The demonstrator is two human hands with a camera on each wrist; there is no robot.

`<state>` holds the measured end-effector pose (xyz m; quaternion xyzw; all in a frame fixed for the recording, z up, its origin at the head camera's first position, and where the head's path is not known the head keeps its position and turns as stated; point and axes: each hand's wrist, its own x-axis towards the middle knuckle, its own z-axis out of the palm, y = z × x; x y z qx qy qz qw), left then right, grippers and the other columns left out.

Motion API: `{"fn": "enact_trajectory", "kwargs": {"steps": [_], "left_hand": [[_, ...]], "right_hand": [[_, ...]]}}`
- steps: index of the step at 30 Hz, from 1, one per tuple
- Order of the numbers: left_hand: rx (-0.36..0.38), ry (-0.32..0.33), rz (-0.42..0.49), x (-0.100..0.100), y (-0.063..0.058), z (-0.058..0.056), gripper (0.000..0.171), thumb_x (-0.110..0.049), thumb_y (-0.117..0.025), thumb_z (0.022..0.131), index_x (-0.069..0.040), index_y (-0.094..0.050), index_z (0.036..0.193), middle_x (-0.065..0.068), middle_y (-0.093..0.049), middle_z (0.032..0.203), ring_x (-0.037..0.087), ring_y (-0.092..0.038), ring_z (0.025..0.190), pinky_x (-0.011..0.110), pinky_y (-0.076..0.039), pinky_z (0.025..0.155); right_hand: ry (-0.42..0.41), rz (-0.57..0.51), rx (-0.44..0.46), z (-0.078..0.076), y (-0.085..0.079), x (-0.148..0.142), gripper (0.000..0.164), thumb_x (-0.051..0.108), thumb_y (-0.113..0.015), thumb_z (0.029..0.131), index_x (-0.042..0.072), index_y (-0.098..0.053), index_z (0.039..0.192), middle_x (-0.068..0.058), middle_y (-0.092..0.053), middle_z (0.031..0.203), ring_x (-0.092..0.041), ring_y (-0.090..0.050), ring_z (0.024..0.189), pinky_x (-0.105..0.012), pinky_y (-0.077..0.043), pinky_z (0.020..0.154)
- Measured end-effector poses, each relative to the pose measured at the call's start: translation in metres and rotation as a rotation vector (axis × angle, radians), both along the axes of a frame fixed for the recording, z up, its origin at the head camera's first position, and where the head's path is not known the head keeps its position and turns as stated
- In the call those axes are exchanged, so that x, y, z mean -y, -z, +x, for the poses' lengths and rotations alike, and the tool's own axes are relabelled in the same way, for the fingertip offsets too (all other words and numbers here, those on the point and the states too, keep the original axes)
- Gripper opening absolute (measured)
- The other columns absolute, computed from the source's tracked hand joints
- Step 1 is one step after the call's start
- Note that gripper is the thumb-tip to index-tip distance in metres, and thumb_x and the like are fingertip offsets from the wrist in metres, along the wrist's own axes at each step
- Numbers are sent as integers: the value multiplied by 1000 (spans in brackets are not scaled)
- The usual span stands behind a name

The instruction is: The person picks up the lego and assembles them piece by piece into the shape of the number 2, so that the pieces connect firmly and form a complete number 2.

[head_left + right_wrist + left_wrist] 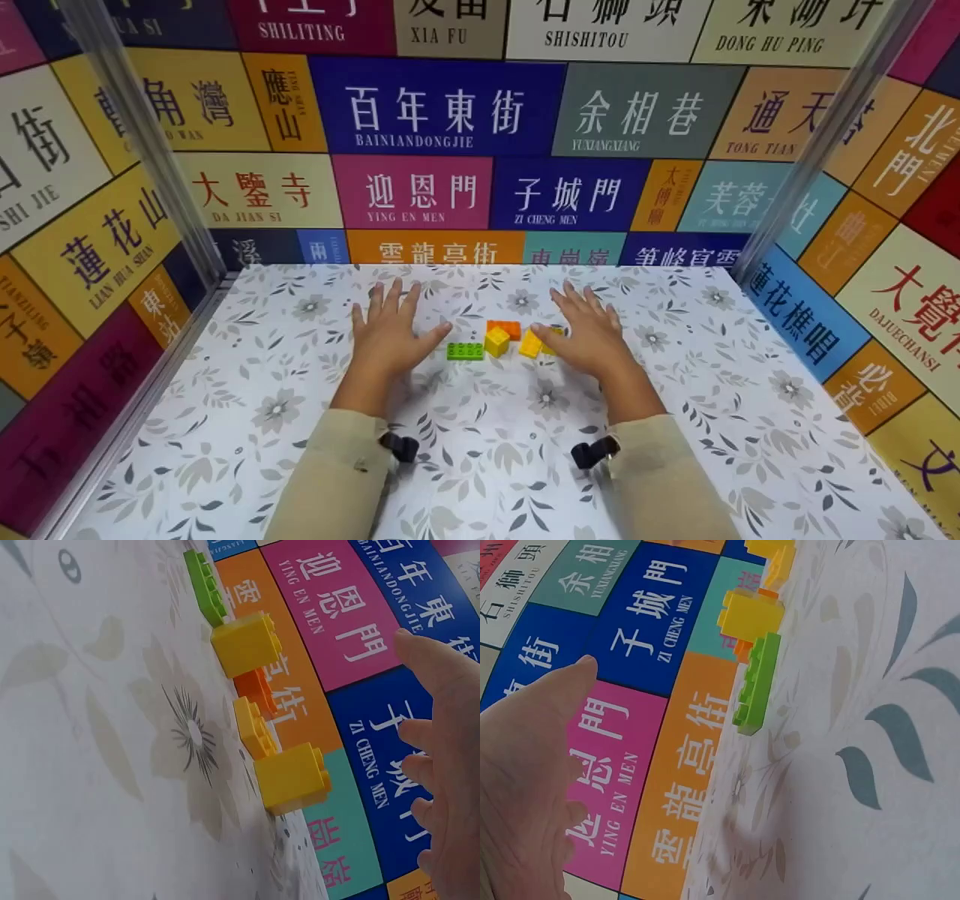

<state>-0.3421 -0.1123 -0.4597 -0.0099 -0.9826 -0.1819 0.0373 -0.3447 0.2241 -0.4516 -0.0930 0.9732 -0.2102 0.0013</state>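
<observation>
Between the two hands lies a small group of toy building bricks on the table. A flat green brick [465,351] is leftmost, closest to my left hand [388,330]. Beside it stands a tall yellow brick [496,342], with an orange brick [510,328] behind it. Further right is a flat, lighter yellow brick [530,343]. Another tall yellow brick [292,778] shows whole in the right wrist view; the right thumb partly hides it in the head view. My right hand [589,330] is spread beside the bricks. Both hands hold nothing, their fingers straight and apart.
The table [480,465] wears a white cover with grey flowers and leaves. Behind it rises a wall [435,112] of coloured panels with place names, and similar side walls flank it. Metal posts [165,142] stand at the corners. Each wrist bears a black strap [401,448].
</observation>
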Motion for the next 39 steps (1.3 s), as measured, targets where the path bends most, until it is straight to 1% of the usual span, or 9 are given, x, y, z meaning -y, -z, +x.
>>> {"fn": "enact_trajectory", "kwargs": {"steps": [6, 10, 16, 18, 21, 25, 29, 33, 39], "left_hand": [[6, 25, -8, 6, 5, -1, 103, -86, -51, 91, -34, -14, 173, 6, -9, 183, 38, 3, 170, 73, 3, 132], [27, 43, 18, 9, 8, 0, 105, -86, -54, 90, -35, -14, 173, 6, -8, 183, 38, 4, 170, 73, 3, 131], [30, 44, 43, 11, 11, 1, 104, -84, -57, 90, -34, -17, 172, 6, -12, 183, 39, -2, 170, 73, 2, 132], [36, 55, 74, 9, 11, 0, 104, -81, -60, 91, -34, -17, 172, 6, -13, 183, 38, -4, 170, 71, 1, 133], [61, 72, 157, 4, 12, -1, 103, -78, -66, 90, -35, -21, 172, 5, -18, 181, 36, -11, 169, 68, -8, 134], [146, 120, 324, -2, 16, -1, 99, -70, -74, 89, -36, -28, 170, 4, -27, 179, 33, -24, 167, 64, -22, 133], [217, 193, 452, -6, 22, -1, 91, -55, -79, 93, -32, -33, 168, 3, -37, 174, 31, -39, 160, 58, -30, 132], [248, 237, 504, -7, 31, -4, 86, -39, -81, 95, -27, -37, 167, 2, -47, 169, 30, -45, 157, 55, -32, 132], [254, 238, 531, -7, 38, -6, 83, -29, -84, 93, -25, -42, 165, 0, -54, 164, 27, -48, 154, 51, -32, 132]], "right_hand": [[-19, -6, -11, 0, 1, 22, 97, 90, -41, 93, 36, -21, 171, 2, -9, 183, -33, 2, 171, -69, 6, 133], [-35, -25, -3, -1, 3, 37, 93, 85, -47, 95, 37, -23, 171, 3, -11, 183, -31, 2, 171, -67, 5, 134], [-47, -44, -8, -3, 7, 49, 90, 82, -50, 97, 36, -24, 171, 7, -13, 182, -29, -1, 171, -65, 1, 135], [-46, -64, -8, -2, 9, 51, 89, 79, -53, 97, 36, -25, 170, 7, -13, 182, -28, -2, 171, -65, 0, 136], [-53, -86, -12, -1, 10, 53, 88, 75, -56, 99, 35, -26, 170, 7, -16, 181, -28, -6, 171, -68, -5, 135], [-67, -115, -16, 1, 9, 58, 88, 71, -61, 98, 32, -28, 170, 3, -22, 180, -29, -15, 169, -71, -16, 132], [-51, -152, 21, 3, 9, 64, 92, 73, -65, 94, 32, -31, 169, 0, -28, 179, -30, -22, 167, -66, -23, 133], [-47, -172, 50, 0, 13, 66, 95, 73, -71, 91, 30, -35, 168, -4, -33, 177, -34, -28, 165, -64, -26, 132], [-48, -222, 89, -3, 21, 67, 89, 63, -75, 93, 24, -41, 166, -9, -41, 172, -37, -38, 159, -62, -31, 130]]}}
